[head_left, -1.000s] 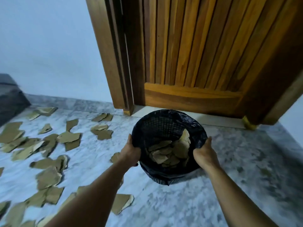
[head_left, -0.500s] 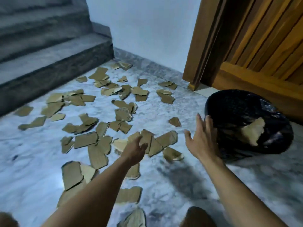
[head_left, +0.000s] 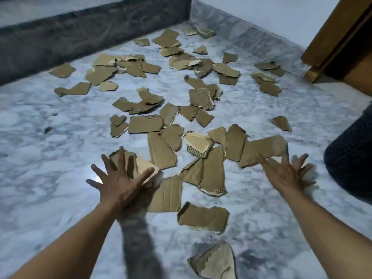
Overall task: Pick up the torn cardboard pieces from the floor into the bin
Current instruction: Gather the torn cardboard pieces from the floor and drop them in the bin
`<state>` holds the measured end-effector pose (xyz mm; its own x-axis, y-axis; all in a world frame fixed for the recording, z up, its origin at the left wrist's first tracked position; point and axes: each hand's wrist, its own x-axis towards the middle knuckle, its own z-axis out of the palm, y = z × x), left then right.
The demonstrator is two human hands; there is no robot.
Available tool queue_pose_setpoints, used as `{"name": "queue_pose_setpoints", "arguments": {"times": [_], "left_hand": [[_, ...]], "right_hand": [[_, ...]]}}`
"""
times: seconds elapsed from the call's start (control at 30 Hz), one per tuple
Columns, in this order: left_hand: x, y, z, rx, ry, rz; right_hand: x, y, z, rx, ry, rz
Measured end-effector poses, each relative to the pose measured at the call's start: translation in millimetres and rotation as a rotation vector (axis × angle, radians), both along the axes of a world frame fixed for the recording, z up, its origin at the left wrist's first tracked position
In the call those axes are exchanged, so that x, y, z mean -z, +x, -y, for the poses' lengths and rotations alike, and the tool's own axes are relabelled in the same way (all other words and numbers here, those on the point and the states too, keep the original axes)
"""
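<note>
Left hand [head_left: 118,182]: spreading fingers wide over cardboard pieces [head_left: 145,124], well left of bin [head_left: 350,158].
Right hand [head_left: 287,176]: spreading fingers wide, empty, just beside bin.

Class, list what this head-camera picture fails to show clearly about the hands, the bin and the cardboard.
All in the head view:
1. The bin: cut off by the right edge, so its opening and contents are out of frame.
2. The right hand: motion-blurred, so contact with the long cardboard piece is unclear.
3. The pale cardboard piece: the left hand covers part of it, hiding its full outline.
</note>
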<state>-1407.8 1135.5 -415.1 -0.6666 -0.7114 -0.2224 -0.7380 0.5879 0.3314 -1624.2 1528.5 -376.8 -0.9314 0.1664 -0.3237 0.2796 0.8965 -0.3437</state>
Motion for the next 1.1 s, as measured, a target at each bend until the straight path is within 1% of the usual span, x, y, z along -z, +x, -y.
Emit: {"name": "queue_pose_setpoints", "arguments": {"times": [0.07, 0.13, 0.27, 0.4, 0.47, 0.53, 0.63, 0.7, 0.8, 0.87, 0.9, 1.0, 1.1], "left_hand": [[19.1, -11.0, 6.8, -0.002, -0.032, -0.009], [28.3, -29.0, 4.8, 0.041, -0.1, -0.051], [29.9, -69.1, -13.3, 0.184, -0.09, -0.065], [25.3, -98.5, -40.1, 0.282, -0.057, -0.052], [24.5, -104.8, -49.0, 0.31, -0.08, -0.053], [22.5, -106.3, -50.6, 0.301, -0.07, -0.073], [13.5, -101.5, -54.2, 0.27, -0.072, -0.152], [3.0, -99.6, -60.2, 0.165, -0.09, -0.167], [-12.5, -101.6, -66.9, -0.068, 0.017, -0.059], [-18.6, -105.0, -64.9, -0.112, 0.132, -0.012], [-20.3, -106.3, -62.5, -0.116, 0.202, -0.024], [-19.4, -108.7, -57.4, -0.098, 0.412, -0.148], [-15.1, -99.0, -53.3, -0.075, 0.575, -0.319]], "right_hand": [[6.4, -31.3, -6.8, 0.101, -0.017, -0.013], [11.3, -50.6, 5.6, 0.083, -0.02, 0.009], [25.7, -53.2, 70.2, -0.129, -0.006, 0.048], [34.5, -29.8, 131.6, -0.424, -0.003, 0.002], [36.4, -17.4, 153.2, -0.499, -0.036, -0.028], [35.2, -8.4, 168.6, -0.513, -0.075, -0.064], [31.9, 4.1, 181.3, -0.516, -0.145, -0.144], [29.8, 12.7, 185.8, -0.486, -0.185, -0.202], [26.9, 17.2, 189.6, -0.379, -0.241, -0.142], [23.9, 20.2, 195.3, -0.297, -0.298, -0.066], [22.9, 23.3, 199.5, -0.258, -0.347, -0.033], [22.2, 36.8, 211.1, -0.154, -0.509, 0.045], [22.8, 47.6, 209.5, -0.129, -0.625, 0.063]]}}
